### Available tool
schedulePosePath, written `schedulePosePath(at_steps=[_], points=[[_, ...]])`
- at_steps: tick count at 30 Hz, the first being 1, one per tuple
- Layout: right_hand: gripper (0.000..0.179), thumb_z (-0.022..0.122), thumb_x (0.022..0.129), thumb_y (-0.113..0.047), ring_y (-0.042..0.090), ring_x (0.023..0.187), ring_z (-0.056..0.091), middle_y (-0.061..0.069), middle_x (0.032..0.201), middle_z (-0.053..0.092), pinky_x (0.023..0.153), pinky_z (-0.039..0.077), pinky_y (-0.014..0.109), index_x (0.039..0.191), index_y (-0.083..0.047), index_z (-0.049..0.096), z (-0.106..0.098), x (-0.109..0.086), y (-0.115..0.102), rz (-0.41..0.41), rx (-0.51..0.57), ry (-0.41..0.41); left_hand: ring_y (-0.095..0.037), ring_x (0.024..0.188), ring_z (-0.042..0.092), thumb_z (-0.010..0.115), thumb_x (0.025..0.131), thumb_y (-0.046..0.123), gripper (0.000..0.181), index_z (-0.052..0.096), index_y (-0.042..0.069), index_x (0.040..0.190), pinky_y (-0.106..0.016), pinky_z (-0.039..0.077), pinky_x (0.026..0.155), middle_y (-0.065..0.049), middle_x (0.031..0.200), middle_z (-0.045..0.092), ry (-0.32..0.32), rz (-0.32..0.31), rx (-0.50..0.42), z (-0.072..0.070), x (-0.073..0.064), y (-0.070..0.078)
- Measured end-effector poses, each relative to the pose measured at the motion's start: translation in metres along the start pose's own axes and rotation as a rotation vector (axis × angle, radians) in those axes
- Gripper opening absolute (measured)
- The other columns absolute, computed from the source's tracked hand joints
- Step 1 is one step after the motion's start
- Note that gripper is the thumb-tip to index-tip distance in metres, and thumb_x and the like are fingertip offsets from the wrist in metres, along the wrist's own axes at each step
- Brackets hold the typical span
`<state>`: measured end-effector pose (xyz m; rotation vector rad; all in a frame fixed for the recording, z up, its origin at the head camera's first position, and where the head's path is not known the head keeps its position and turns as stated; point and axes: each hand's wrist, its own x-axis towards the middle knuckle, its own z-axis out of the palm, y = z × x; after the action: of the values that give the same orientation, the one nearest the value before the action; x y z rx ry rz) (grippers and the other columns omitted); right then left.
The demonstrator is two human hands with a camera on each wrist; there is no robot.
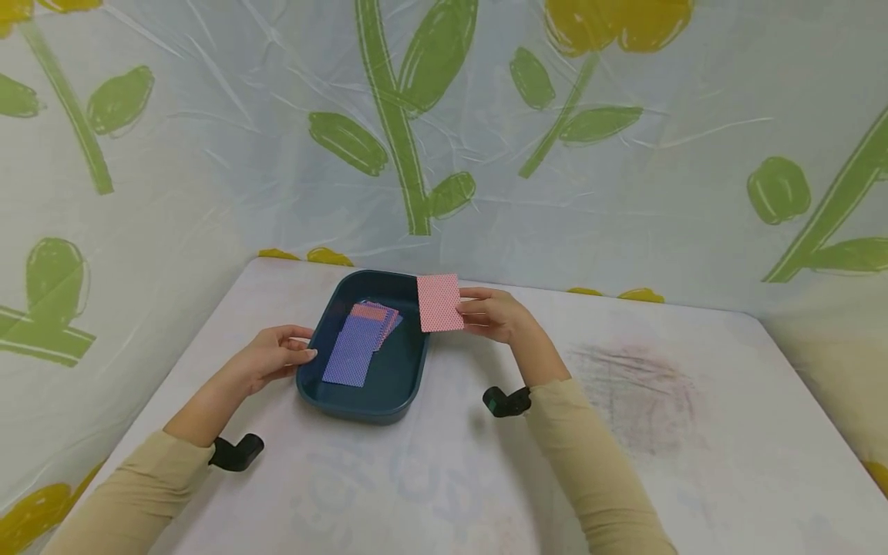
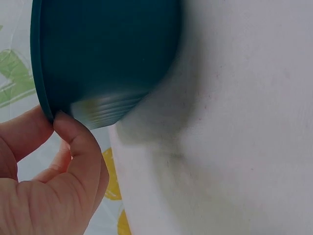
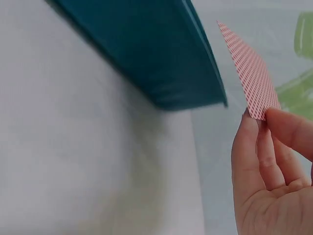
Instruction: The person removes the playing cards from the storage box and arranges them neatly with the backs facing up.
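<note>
My left hand (image 1: 274, 356) pinches the rim of a dark teal plastic tub (image 1: 395, 381) at its left side; the left wrist view shows thumb and fingertip meeting on that rim. Inside the tub lie blue-backed playing cards (image 1: 350, 354), overlapping red-backed cards (image 1: 371, 311). Over the tub's right rim, my right hand (image 1: 494, 314) holds a red-patterned playing card (image 1: 439, 303) by its right edge. In the right wrist view the card (image 3: 250, 71) slants up from between thumb and fingers, beside the tub wall (image 3: 161, 63).
The tub stands toward the back of a white-covered table (image 1: 444, 478). Behind it rises a white sheet (image 1: 243, 154) printed with green stems and yellow flowers. A greyish smudge (image 1: 638, 393) marks the cover at right. Black wrist cameras (image 1: 237, 452) sit under both sleeves.
</note>
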<state>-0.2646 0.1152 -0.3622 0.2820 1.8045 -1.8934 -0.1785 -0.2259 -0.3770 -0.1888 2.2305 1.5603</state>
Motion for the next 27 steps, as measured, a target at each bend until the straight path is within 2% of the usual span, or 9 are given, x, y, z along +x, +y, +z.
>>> schedulePosePath(at_steps=[6,11,19,27], points=[[0.050,0.058,0.089,0.001,0.020,0.098,0.054,0.008,0.114,0.051,0.065,0.049,0.021,0.137,-0.008,0.045,-0.015,0.008,0.009,0.068,0.044,0.114,-0.019,0.087,0.052,0.060,0.091,0.012,0.053,0.036,-0.008,0.135,-0.025,0.047,0.074,-0.015,0.107,0.051,0.022,0.009,0.017,0.001,-0.002,-0.002],[0.050,0.057,0.089,0.003,0.017,0.091,0.053,0.007,0.111,0.051,0.063,0.048,0.020,0.136,-0.006,0.047,-0.025,0.016,0.020,0.079,0.050,0.186,-0.018,0.084,0.052,0.060,0.091,0.012,0.052,0.037,-0.008,0.133,-0.023,0.047,0.072,-0.014,0.105,0.051,0.037,0.013,0.017,0.001,-0.002,-0.004],[0.049,0.057,0.088,0.004,0.010,0.075,0.055,0.006,0.099,0.055,0.059,0.047,0.020,0.135,-0.004,0.047,-0.035,0.024,0.030,0.020,0.041,0.244,-0.020,0.086,0.053,0.059,0.091,0.011,0.050,0.038,-0.008,0.132,-0.022,0.047,0.071,-0.014,0.105,0.052,0.054,0.015,0.013,0.002,0.001,-0.006],[0.040,0.059,0.085,0.004,0.011,0.068,0.054,0.011,0.096,0.056,0.058,0.047,0.020,0.125,0.000,0.055,-0.030,0.032,0.039,-0.116,-0.139,0.370,-0.021,0.086,0.054,0.060,0.091,0.011,0.050,0.039,-0.008,0.132,-0.022,0.047,0.070,-0.013,0.103,0.053,0.056,0.021,0.013,0.002,0.002,-0.004]])
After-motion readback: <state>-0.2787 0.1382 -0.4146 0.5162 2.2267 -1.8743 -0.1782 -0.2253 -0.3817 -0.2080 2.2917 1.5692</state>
